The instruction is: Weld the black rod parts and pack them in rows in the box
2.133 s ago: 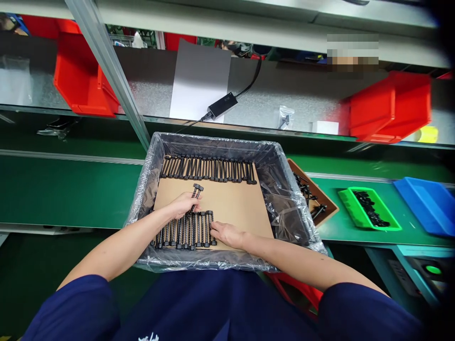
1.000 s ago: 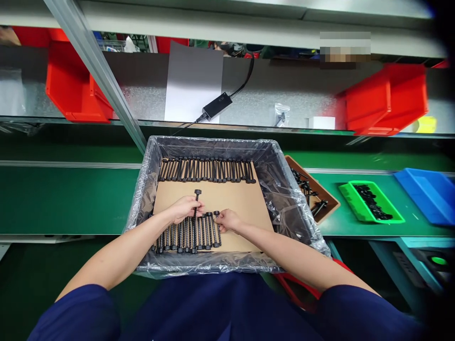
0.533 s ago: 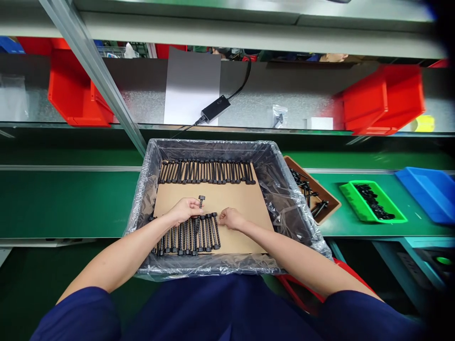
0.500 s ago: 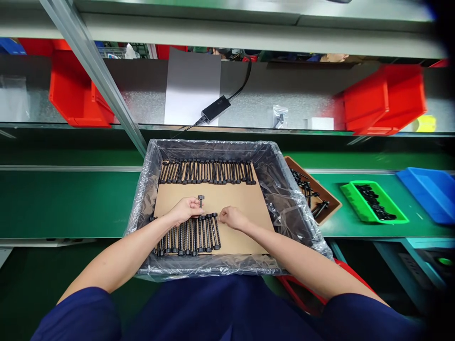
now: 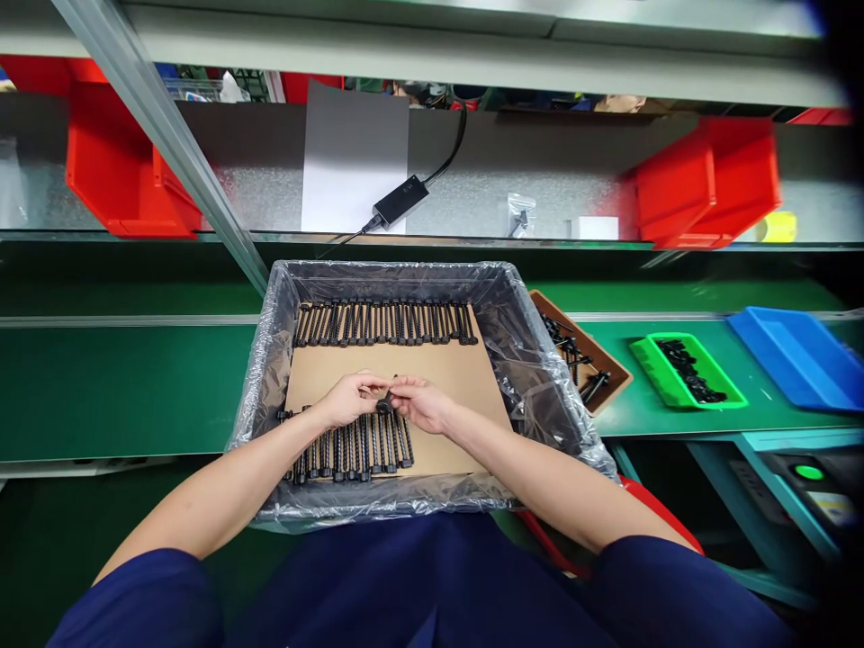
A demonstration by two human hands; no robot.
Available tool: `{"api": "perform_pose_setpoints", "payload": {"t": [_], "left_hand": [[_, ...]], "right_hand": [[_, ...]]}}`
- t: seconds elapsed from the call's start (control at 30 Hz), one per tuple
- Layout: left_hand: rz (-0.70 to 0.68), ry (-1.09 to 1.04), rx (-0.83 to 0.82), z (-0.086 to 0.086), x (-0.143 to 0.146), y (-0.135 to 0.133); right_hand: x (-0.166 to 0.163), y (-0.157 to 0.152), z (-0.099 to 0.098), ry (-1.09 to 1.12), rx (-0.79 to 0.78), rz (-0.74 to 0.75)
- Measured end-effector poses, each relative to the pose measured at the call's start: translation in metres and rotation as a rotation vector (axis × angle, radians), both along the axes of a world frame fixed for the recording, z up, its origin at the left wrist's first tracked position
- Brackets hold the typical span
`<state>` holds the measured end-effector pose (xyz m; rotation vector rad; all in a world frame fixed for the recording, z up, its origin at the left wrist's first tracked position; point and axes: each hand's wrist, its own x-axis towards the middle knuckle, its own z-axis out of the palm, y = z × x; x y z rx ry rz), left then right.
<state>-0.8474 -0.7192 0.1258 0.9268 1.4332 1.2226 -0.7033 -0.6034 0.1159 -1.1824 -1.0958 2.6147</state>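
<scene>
Between my two hands is a black bolt-like piece (image 5: 384, 407) with a thick head; its shaft is mostly hidden by my fingers. My left hand (image 5: 349, 401) pinches it from the left, fingers closed. From the right, my right hand (image 5: 419, 403) closes thumb and fingertips on the same piece. Just below my hands lies a near row of similar black pieces (image 5: 351, 450), side by side on a cardboard sheet (image 5: 445, 364). A second row (image 5: 384, 322) lies along the sheet's far edge. A plastic-lined bin (image 5: 266, 360) surrounds the sheet.
Right of the bin stand a brown tray (image 5: 611, 391) of loose black pieces, a green tray (image 5: 735, 394) of small black parts and a blue tray (image 5: 789, 355). Red bins (image 5: 708, 184), paper and a black cabled box (image 5: 400, 201) sit on the shelf behind.
My right hand has moved left from the cardboard and taken hold of the piece in my left hand. The piece has turned, its head now facing down toward me. The view has shifted slightly.
</scene>
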Motion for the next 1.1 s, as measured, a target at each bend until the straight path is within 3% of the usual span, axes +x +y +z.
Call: {"api": "perform_pose_setpoints", "payload": {"t": [0.1, 0.17, 0.23, 0.3, 0.47, 0.67, 0.8, 0.87, 0.93, 1.03, 1.1], "left_hand": [[0.060, -0.033, -0.057, 0.000, -0.001, 0.001], [0.076, -0.054, -0.098, -0.002, -0.002, 0.001], [0.073, -0.074, -0.118, -0.005, -0.003, 0.002], [0.069, -0.088, -0.124, -0.006, -0.002, 0.002], [0.099, -0.093, -0.141, -0.006, -0.003, 0.003], [0.111, -0.060, -0.149, -0.003, -0.005, 0.002], [0.109, -0.005, -0.162, 0.003, -0.006, 0.001], [0.116, 0.010, -0.185, 0.005, -0.007, 0.002], [0.114, 0.031, -0.204, 0.005, -0.010, 0.002], [0.128, 0.075, -0.217, 0.000, -0.015, 0.002], [0.173, 0.089, -0.225, -0.007, -0.018, 0.000]], "right_hand": [[0.026, 0.020, -0.013, -0.182, 0.396, 0.166], [0.044, 0.025, -0.026, -0.321, 0.660, 0.396], [0.057, 0.021, -0.040, -0.414, 0.805, 0.609], [0.062, 0.011, -0.053, -0.444, 0.855, 0.718], [0.049, -0.008, -0.063, -0.464, 0.882, 0.774], [0.041, -0.008, -0.049, -0.493, 0.798, 0.961], [0.036, -0.002, -0.025, -0.527, 0.963, 1.083], [0.035, 0.008, -0.008, -0.522, 1.009, 1.056], [0.040, 0.022, 0.013, -0.462, 0.924, 0.916], [0.063, 0.055, 0.049, -0.292, 0.724, 0.560], [0.088, 0.086, 0.070, -0.218, 0.696, 0.314]]}}
